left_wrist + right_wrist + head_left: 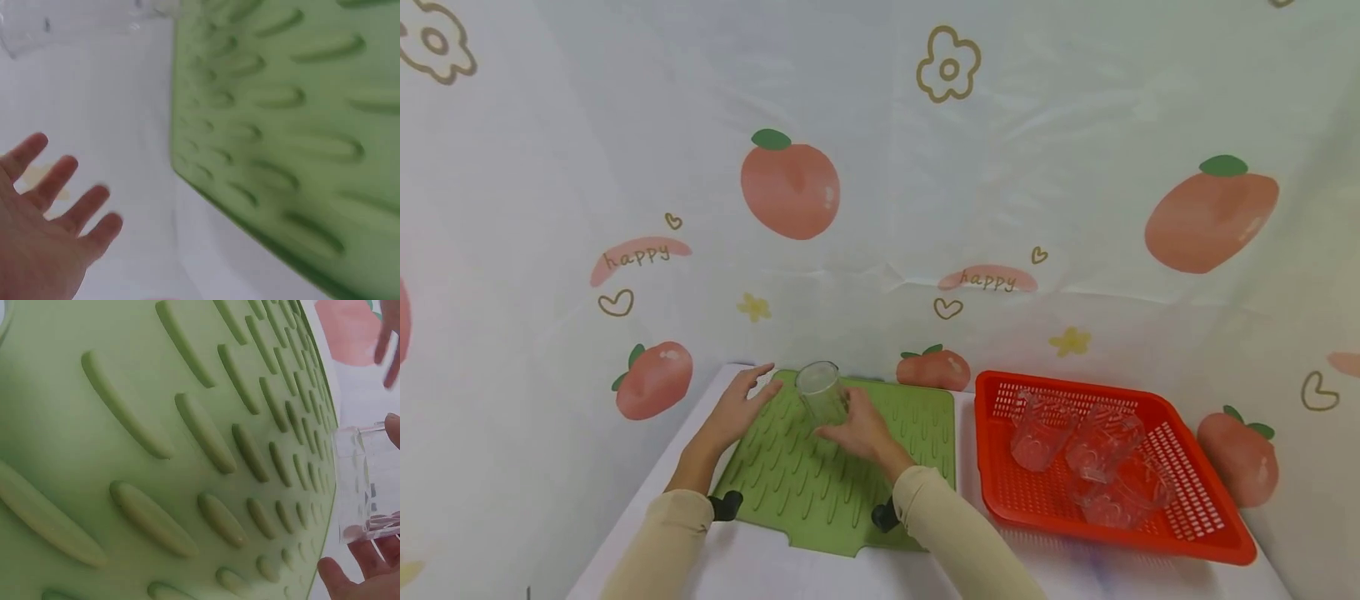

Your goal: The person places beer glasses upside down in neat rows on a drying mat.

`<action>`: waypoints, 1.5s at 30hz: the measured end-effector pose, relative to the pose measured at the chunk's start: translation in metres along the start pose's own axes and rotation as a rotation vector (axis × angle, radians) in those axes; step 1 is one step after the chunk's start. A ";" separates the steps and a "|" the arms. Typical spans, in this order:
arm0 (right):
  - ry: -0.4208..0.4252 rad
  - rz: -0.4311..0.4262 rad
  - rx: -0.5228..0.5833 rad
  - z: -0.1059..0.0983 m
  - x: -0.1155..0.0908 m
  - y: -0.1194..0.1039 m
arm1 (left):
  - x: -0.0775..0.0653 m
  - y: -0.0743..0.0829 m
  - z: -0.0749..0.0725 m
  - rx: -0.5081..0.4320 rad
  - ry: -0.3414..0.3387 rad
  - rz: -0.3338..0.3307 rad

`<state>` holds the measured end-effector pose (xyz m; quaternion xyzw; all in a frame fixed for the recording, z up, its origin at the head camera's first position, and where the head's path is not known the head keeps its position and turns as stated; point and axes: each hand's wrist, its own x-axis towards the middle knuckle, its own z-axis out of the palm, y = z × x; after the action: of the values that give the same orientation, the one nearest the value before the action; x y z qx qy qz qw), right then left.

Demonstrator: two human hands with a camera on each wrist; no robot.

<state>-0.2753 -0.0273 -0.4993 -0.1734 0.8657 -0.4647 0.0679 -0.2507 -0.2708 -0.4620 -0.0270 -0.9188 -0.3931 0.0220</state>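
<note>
Green fills the lower middle of the head view: a ridged mat (805,479) on a white table (760,567), its far edge near the printed sheet (880,108) and its near edge carrying a tab at the bottom centre of the frame.

A clear glass (822,398) is over the far part of the mat, left of the frame's centre, its upper end leaning left. The right hand (861,423) pinches it from the right, thumb on the near side; in the right wrist view thumb and fingers lie on opposite sides of the glass, at the right edge of the frame. Whether its lower end touches the mat, I cannot tell.

The left hand (739,410) is at the mat's left edge, fingers spread and apart from the glass, with a strip of mat between them. The left wrist view shows those fingers spread in the lower left, with the glass in the upper left and a mat corner near the middle.

A narrow strip of table separates the mat's right edge from the red basket (1075,386) at lower right. Inside, three mugs sit close together: one left (1036,437), one upper middle (1101,446), one near the front rim (1120,500).
</note>
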 end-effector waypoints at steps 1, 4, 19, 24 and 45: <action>0.004 0.013 -0.001 -0.001 0.000 0.000 | 0.001 -0.004 0.000 0.033 0.008 -0.010; 0.009 0.035 0.001 -0.002 0.001 0.001 | 0.001 -0.020 0.004 0.130 0.017 -0.043; 0.027 -0.107 0.075 0.003 0.015 0.001 | -0.015 -0.056 0.029 0.319 -0.033 -0.116; 0.028 -0.052 0.084 0.010 0.019 0.000 | -0.018 -0.063 0.030 0.314 -0.067 -0.155; 0.085 0.039 0.108 0.031 0.039 -0.010 | -0.017 -0.065 0.028 0.268 -0.108 -0.179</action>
<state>-0.3006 -0.0708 -0.5069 -0.1328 0.8447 -0.5161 0.0492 -0.2384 -0.2957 -0.5295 0.0369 -0.9617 -0.2652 -0.0591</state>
